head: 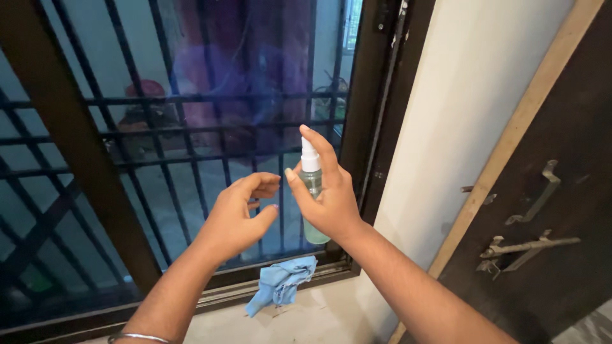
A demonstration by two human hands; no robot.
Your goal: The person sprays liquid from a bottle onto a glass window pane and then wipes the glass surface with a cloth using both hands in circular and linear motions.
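My right hand (331, 197) grips a small clear spray bottle (312, 185) with a white nozzle, held upright in front of a glass window (210, 127). The index finger rests on top of the nozzle. My left hand (239, 213) hovers just left of the bottle, fingers curled and apart, holding nothing and not touching the bottle. A thin bangle (137, 336) sits on my left wrist. The window has a dark frame and black metal bars behind the glass.
A crumpled blue cloth (280, 283) lies on the window sill below my hands. A white wall (459, 127) stands to the right. Further right is a dark wooden door (561, 127) with a metal handle (542, 191) and latch (526, 247).
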